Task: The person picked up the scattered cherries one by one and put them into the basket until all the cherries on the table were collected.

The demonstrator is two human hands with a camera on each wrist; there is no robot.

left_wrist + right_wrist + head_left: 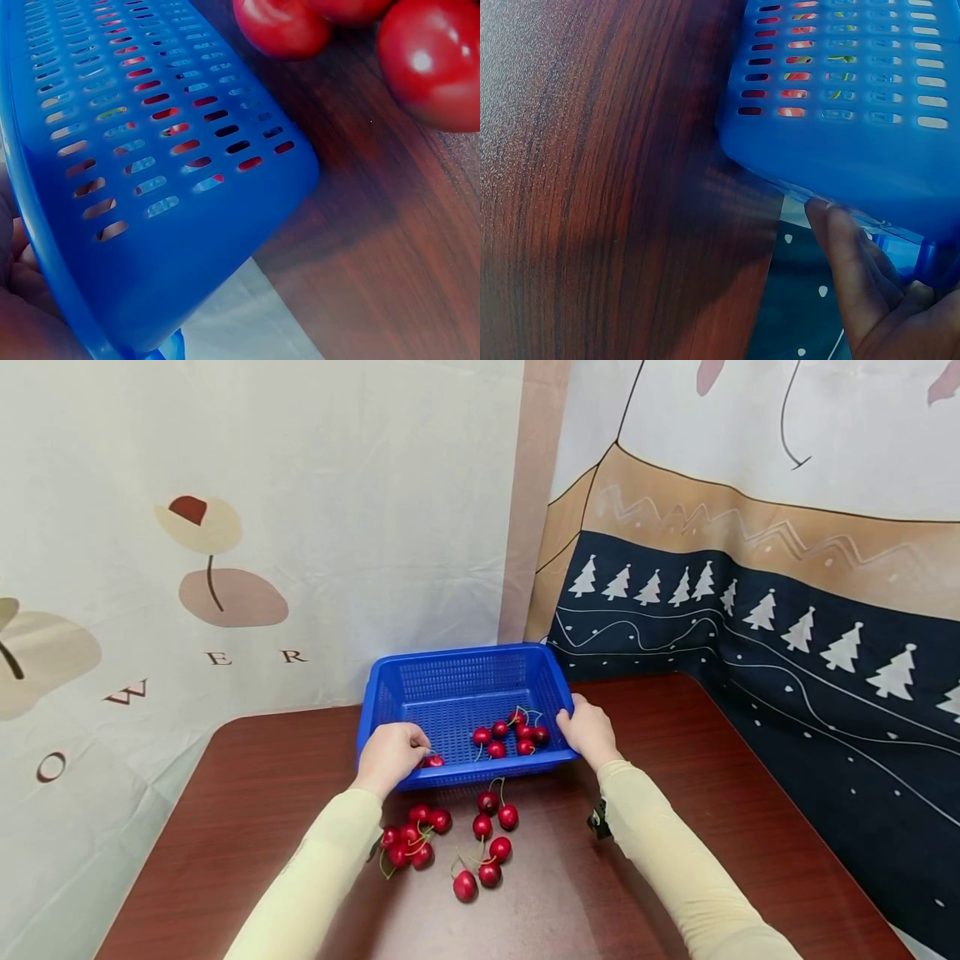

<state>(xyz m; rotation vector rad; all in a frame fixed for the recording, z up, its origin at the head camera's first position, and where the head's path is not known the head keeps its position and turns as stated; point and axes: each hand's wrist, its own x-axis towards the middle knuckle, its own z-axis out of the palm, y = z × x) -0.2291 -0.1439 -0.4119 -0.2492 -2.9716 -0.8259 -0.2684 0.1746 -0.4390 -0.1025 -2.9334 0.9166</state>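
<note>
A blue plastic basket (457, 697) with slotted walls stands at the back of the table. Several red cherries (525, 732) with green stems lie inside it, mostly toward the right front. My left hand (393, 753) reaches over the front left corner, fingers bent and pinching at a cherry (433, 762) just inside the front wall; the rim partly hides this cherry. In the left wrist view, curled fingers (30, 281) show behind the rim. My right hand (590, 728) grips the basket's right rim, with fingers (847, 262) along the outside of the wall.
In front of the basket on the brown table (600, 893), a cluster of cherries (411, 837) lies at left and more loose cherries (490, 852) lie beside it. A pale curtain (337, 527) hangs behind; a dark patterned cloth (750, 652) hangs along the right.
</note>
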